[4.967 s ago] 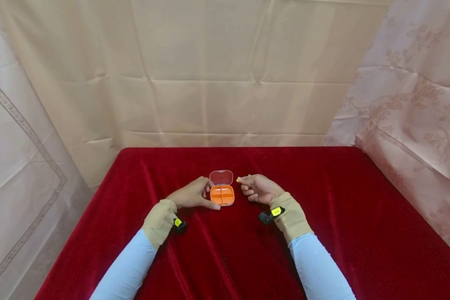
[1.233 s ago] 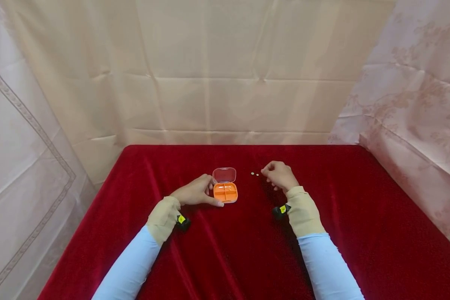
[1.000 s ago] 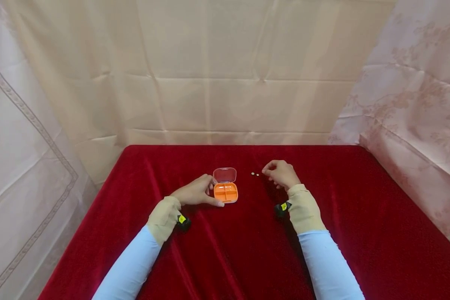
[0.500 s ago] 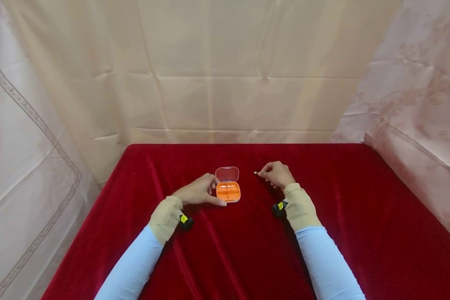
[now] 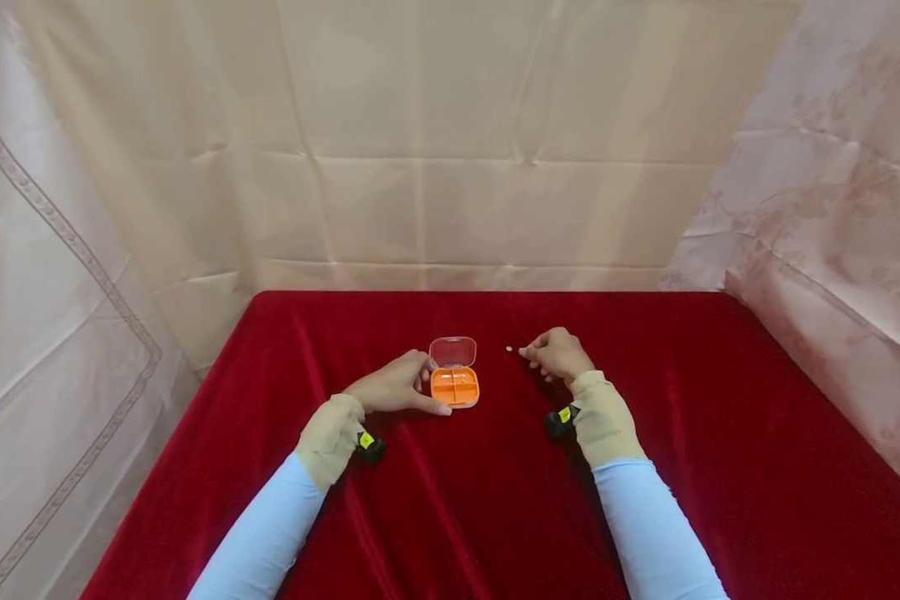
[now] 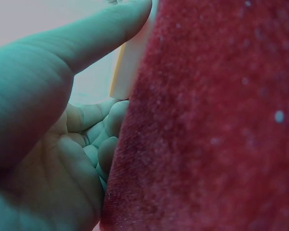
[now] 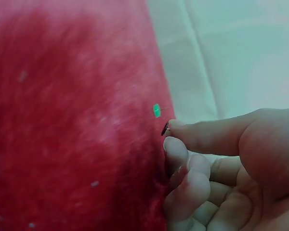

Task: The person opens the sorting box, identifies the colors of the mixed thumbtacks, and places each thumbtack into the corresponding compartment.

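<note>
My left hand grips the left side of a small orange pill case with four-part dividers, its thumb along the near edge and fingers at the back. The case's clear lid stands open behind it. A tiny yellow speck shows in the far right compartment. To the right, my right hand pinches a dark-looking thumbtack between thumb and index finger, close over the cloth. Just beyond those fingertips, a pale green thumbtack lies on the cloth, its thin pin showing in the right wrist view.
A red velvet cloth covers the table, with long soft creases. Beige curtain hangs behind the far edge, and patterned pale curtains hang at left and right. Both wrists wear a small black camera.
Five seconds ago the right hand held a small yellow thing beside the case. Then it moved to two thumbtacks on the cloth and took hold of one. The left hand stays at the case.
</note>
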A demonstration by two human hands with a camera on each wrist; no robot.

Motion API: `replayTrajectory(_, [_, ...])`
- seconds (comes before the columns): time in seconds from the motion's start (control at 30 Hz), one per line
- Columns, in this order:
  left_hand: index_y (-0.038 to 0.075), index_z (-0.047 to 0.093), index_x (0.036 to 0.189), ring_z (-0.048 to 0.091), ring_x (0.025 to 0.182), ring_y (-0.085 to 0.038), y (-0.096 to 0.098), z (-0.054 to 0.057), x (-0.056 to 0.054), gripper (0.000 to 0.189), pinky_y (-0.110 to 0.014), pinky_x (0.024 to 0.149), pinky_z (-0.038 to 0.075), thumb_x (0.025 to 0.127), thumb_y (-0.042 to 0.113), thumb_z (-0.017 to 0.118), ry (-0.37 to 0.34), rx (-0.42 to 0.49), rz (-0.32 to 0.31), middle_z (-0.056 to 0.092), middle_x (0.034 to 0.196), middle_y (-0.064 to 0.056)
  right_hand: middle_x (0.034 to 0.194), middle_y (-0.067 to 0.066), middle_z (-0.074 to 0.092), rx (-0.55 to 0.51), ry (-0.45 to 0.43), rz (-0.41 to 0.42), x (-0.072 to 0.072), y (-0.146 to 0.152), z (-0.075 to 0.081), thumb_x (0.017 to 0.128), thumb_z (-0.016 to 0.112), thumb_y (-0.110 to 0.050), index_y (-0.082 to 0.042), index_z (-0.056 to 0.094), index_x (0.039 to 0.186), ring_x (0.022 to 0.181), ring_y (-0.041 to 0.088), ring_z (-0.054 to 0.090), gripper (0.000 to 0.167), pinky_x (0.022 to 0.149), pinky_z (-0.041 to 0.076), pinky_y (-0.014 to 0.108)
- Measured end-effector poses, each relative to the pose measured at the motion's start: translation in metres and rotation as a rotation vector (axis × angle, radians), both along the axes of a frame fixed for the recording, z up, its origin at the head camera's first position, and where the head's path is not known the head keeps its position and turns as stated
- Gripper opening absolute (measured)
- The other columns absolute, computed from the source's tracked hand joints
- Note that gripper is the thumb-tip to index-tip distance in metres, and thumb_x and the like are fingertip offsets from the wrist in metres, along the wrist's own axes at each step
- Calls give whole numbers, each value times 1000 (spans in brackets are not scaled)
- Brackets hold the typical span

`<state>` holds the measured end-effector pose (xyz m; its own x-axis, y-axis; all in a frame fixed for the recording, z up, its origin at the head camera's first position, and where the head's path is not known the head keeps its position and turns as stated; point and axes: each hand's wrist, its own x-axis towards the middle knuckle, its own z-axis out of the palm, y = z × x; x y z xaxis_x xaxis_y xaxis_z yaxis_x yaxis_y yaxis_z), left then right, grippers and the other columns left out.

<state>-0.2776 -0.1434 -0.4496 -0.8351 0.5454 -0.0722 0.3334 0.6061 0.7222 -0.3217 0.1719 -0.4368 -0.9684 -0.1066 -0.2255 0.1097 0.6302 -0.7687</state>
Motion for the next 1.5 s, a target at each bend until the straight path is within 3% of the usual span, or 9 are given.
replayTrajectory(0.17, [9, 57, 116, 51, 90, -18, -1, 3, -3, 61, -30, 78, 46, 78, 40, 91, 9, -6, 1, 52, 103, -6, 82, 4, 61, -160, -41, 36, 8, 8, 9, 105, 62, -22, 3, 68, 110, 64, 13, 50, 26, 56, 46, 26])
replayTrajectory(0.3, [9, 56, 117, 51, 90, -18, -1, 3, -3, 61, -31, 78, 46, 78, 40, 91, -4, 0, 9, 52, 104, -6, 81, 1, 58, -356, -123, 46, 10, 15, 9, 105, 61, -20, 7, 62, 116, 63, 10, 47, 29, 53, 41, 22])
replayTrajectory(0.4, [9, 56, 116, 51, 90, -18, -1, 1, -2, 60, -31, 78, 46, 78, 40, 91, -16, 4, 9, 52, 104, -6, 77, -1, 54, -502, -195, 23, 10, 19, 4, 105, 60, -16, 8, 59, 115, 60, 8, 44, 26, 51, 37, 20])
replayTrajectory(0.53, [9, 56, 116, 50, 92, -18, 0, -1, 0, 61, -31, 79, 46, 78, 41, 91, -20, 5, 0, 51, 104, -6, 75, -2, 52, -600, -253, 27, 10, 21, 0, 107, 56, -14, 3, 58, 109, 58, 7, 41, 17, 50, 34, 19])
replayTrajectory(0.87, [9, 56, 116, 50, 90, -17, 2, 2, -3, 60, -30, 78, 44, 78, 40, 91, -2, 5, -1, 51, 103, -6, 75, 0, 52, -731, -332, 102, 8, 15, 3, 108, 52, -15, -4, 55, 101, 59, 8, 39, 14, 46, 32, 17])
replayTrajectory(1.17, [7, 57, 118, 51, 90, -17, 2, 3, -1, 61, -30, 79, 46, 78, 38, 92, -5, 15, 4, 53, 104, -6, 74, -1, 52, -771, -365, 193, 10, 9, 5, 110, 48, -14, -4, 55, 98, 57, 6, 39, 17, 45, 32, 16])
replayTrajectory(1.5, [8, 57, 119, 51, 90, -17, 2, 3, -1, 63, -30, 79, 46, 78, 39, 92, -11, 7, 10, 53, 104, -6, 74, -1, 52, -748, -361, 162, 11, 5, 7, 109, 50, -14, 1, 55, 108, 57, 7, 38, 16, 45, 32, 17])
